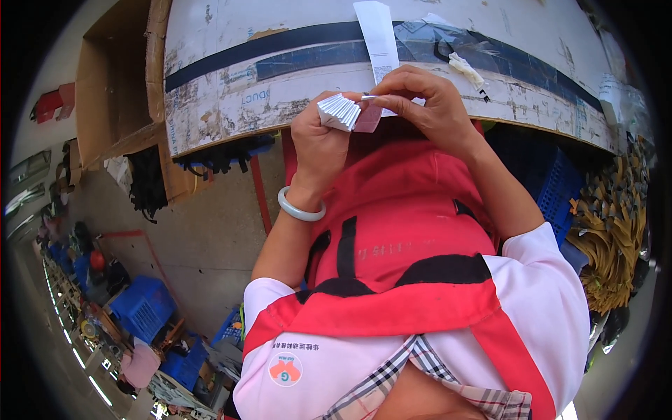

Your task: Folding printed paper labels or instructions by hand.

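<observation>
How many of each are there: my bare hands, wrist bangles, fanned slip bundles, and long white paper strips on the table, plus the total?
Bare left hand and right hand: 2
Pale ring-shaped bangle: 1
Fanned white slip bundle: 1
Long white paper strip: 1
Total: 5

Workshop: scuffed worktable [210,115], blue crates [143,308], cardboard box [155,70].

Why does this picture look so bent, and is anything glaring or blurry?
Head view: the fisheye lens bows the worktable and leaves black corners; white light strips glare at lower left; left hand and right hand look fairly sharp, distant clutter softer.
</observation>
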Available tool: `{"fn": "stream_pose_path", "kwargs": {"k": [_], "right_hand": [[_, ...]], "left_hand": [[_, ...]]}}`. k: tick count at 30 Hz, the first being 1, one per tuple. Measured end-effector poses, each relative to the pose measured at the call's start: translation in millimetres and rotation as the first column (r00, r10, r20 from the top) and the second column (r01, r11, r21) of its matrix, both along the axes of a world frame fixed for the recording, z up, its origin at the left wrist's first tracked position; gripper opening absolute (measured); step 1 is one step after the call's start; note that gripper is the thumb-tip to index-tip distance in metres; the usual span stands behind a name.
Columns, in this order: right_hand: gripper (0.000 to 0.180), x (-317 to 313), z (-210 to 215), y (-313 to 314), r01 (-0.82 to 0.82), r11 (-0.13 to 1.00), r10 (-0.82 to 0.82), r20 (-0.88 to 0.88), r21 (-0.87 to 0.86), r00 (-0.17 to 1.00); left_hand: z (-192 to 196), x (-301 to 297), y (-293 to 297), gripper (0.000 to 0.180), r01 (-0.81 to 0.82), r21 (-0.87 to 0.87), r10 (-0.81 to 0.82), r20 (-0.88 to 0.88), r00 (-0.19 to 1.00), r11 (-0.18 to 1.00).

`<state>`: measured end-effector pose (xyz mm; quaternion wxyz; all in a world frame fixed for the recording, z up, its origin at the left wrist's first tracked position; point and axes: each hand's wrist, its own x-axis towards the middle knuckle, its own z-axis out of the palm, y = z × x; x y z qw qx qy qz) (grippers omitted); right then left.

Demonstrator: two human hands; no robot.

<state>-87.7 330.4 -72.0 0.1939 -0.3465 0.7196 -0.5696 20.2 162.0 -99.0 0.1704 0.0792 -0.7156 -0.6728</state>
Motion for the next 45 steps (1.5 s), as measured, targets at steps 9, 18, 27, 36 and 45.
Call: {"fn": "stream_pose_path", "kwargs": {"k": [9, 18, 27, 36, 45], "right_hand": [[0.019, 4.6, -3.9, 6.8, -0.001, 0.995, -0.006, 0.070, 0.099, 0.998], [0.016, 7.5, -1.1, 4.3, -0.055, 0.996, 0.028, 0.320, 0.076, 0.947], [0.018, 7.3, 0.4, 6.5, -0.108, 0.993, 0.077, 0.407, 0.056, 0.910], [0.015, 19.8, 12.4, 4.1, -0.168, 0.982, 0.188, 0.595, -0.090, 0.781], [0.012, 29.6, -10.9, -3.8, 0.015, 0.997, -0.034, 0.263, 0.074, 0.964]], "left_hand": [[4.5, 7.4, 8.9, 0.011, -0.028, 0.199, 0.006, 0.109, 0.994, 0.980], [-5.2, 10.1, 12.0, 0.012, -0.030, 0.353, -0.046, 0.206, 0.978, 0.935], [-9.7, 11.4, 12.2, 0.016, -0.047, 0.412, -0.035, 0.189, 0.981, 0.910], [-13.3, 12.5, 13.2, 0.028, -0.041, 0.643, -0.233, 0.335, 0.913, 0.765], [-11.7, 17.2, 11.9, 0.038, 0.228, 0.712, -0.470, 0.160, 0.868, 0.664]]}}
